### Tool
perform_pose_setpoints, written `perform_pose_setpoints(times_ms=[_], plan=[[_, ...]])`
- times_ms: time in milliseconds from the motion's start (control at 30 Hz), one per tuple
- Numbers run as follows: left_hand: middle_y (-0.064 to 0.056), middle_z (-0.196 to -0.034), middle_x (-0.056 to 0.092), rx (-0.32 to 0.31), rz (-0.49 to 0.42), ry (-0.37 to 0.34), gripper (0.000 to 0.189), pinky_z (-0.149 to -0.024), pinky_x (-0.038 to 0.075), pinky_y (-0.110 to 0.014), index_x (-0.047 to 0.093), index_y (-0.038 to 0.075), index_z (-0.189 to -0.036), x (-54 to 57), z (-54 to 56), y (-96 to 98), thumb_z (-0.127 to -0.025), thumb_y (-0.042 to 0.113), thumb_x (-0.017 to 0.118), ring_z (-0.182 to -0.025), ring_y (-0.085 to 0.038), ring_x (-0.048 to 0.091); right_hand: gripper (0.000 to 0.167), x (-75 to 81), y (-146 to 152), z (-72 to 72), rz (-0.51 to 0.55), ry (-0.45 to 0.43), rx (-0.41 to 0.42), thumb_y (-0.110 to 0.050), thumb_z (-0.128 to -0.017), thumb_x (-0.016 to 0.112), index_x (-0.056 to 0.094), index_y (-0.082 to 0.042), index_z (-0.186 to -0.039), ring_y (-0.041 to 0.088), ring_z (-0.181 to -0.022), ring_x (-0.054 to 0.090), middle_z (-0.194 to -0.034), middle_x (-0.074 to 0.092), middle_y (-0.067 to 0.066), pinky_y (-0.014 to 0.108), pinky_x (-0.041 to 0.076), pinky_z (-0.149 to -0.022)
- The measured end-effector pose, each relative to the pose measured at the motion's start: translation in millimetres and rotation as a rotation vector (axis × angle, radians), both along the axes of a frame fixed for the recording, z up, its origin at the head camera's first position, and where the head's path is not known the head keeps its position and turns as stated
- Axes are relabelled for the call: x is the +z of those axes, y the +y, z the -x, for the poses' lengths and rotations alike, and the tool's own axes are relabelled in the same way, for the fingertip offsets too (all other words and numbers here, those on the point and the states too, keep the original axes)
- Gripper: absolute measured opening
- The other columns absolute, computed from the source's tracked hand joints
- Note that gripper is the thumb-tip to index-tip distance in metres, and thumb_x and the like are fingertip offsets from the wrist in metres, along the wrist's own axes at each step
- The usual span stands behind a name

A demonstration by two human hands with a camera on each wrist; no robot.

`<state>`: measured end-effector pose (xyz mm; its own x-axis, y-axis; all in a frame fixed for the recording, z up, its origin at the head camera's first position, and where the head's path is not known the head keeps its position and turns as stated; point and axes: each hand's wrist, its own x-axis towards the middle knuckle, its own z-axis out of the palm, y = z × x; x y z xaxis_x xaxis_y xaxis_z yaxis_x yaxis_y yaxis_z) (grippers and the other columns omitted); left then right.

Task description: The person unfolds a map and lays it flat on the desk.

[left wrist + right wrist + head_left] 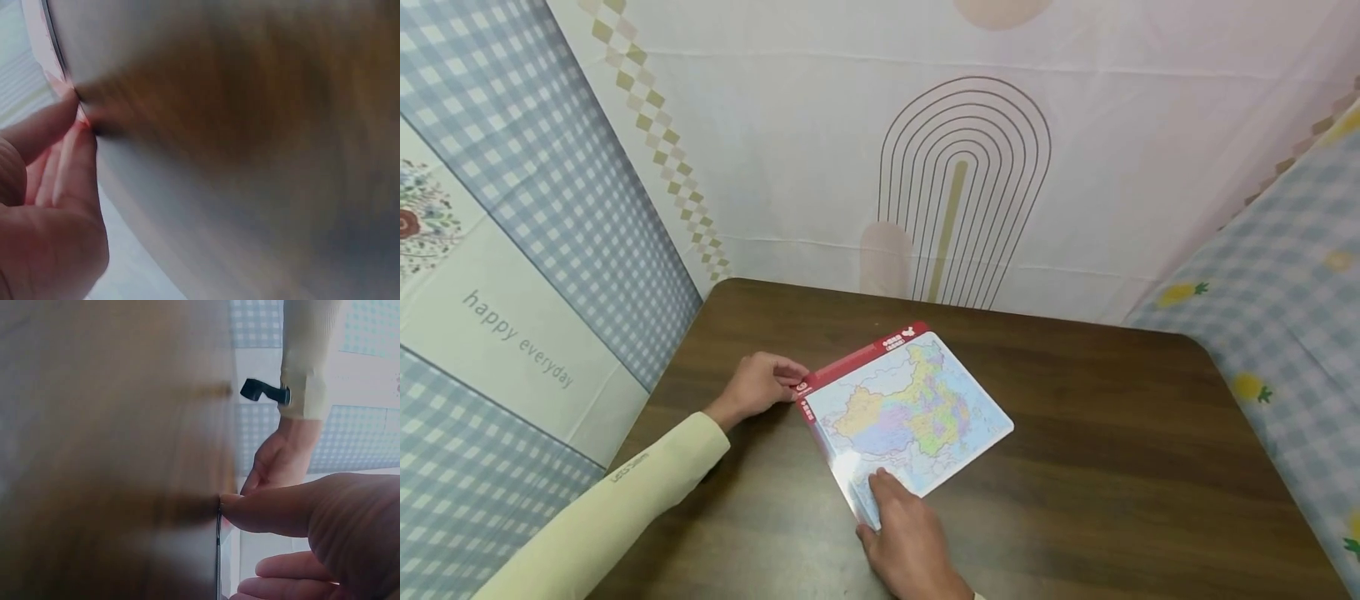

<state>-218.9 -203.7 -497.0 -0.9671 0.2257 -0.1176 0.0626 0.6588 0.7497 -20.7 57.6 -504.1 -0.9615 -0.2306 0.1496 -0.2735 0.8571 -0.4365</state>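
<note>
A thin rectangular map board (pixel 891 412) with a red border and a pastel-coloured map of China lies at a slant on the table, glare across its near left part. My left hand (pixel 756 385) pinches its far left corner; in the left wrist view the thumb and fingers of that left hand (pixel 59 219) meet at the board's edge. At the near corner, my right hand (pixel 910 537) grips the board, fingers on the map and thumb at the rim. The right wrist view shows the right thumb (pixel 269 509) against the board's thin edge (pixel 219 565).
The brown wooden table (pixel 1097 433) has rounded far corners. Behind it hangs a pale cloth (pixel 775 167) with arch lines. Blue checked cloths hang at the left (pixel 550 108) and right (pixel 1292 283). A black strap-like piece (pixel 265 390) is on the left sleeve.
</note>
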Motion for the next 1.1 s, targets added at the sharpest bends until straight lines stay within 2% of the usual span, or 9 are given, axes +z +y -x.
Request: perform_pose_setpoints(times_ms=[300, 500, 667, 933, 1100], plan=[[-0.016, -0.116, 0.08, 0.053, -0.024, -0.014, 0.033, -0.085, 0.064, -0.035, 0.08, 0.002, -0.115, 0.2, -23.4, 3.7, -0.084, -0.005, 0.085, -0.102, -0.023, 0.08, 0.059, -4.3, 16, -4.2, 0.003, 0.014, -0.031, -0.016, -0.076, 0.095, 0.072, 0.002, -0.127, 0.033, -0.118, 0.073, -0.132, 0.073, 0.018, 0.048, 0.061, -0.094], [-0.012, -0.11, 0.082, 0.09, 0.011, 0.003, 0.031, -0.083, 0.064, -0.034, 0.082, 0.006, -0.112, 2.0, -37.4, 6.8, -0.082, 0.002, 0.088, -0.097, -0.02, 0.081, 0.064, -1.7, 32, -1.0, -0.017, -0.014, -0.065, -0.02, -0.077, 0.095, 0.069, 0.001, -0.132, 0.033, -0.12, 0.072, -0.134, 0.072, 0.017, 0.048, 0.06, -0.096], [-0.008, -0.105, 0.083, 0.119, 0.032, 0.011, 0.029, -0.081, 0.064, -0.032, 0.084, 0.01, -0.109, 3.1, -48.6, 13.1, -0.081, 0.006, 0.091, -0.092, -0.015, 0.08, 0.064, -3.1, 50, 3.3, 0.014, -0.006, -0.063, -0.018, -0.076, 0.096, 0.07, 0.0, -0.132, 0.033, -0.119, 0.073, -0.133, 0.073, 0.018, 0.045, 0.061, -0.095], [0.0, -0.095, 0.083, 0.12, 0.138, 0.094, 0.025, -0.076, 0.059, -0.03, 0.086, 0.014, -0.104, 2.2, -70.5, 25.0, -0.08, 0.012, 0.093, -0.081, -0.006, 0.075, 0.064, -3.4, 78, 13.2, 0.069, -0.047, -0.081, -0.011, -0.075, 0.097, 0.071, -0.002, -0.133, 0.032, -0.122, 0.072, -0.136, 0.072, 0.014, 0.045, 0.059, -0.098], [0.001, -0.093, 0.083, 0.137, 0.122, 0.087, 0.023, -0.073, 0.06, -0.029, 0.086, 0.014, -0.103, -0.9, -83.7, 32.6, -0.081, 0.012, 0.092, -0.078, -0.004, 0.073, 0.064, -3.5, 94, 18.5, 0.109, -0.078, -0.089, -0.012, -0.074, 0.097, 0.072, -0.006, -0.133, 0.032, -0.118, 0.073, -0.137, 0.073, 0.011, 0.045, 0.06, -0.095]])
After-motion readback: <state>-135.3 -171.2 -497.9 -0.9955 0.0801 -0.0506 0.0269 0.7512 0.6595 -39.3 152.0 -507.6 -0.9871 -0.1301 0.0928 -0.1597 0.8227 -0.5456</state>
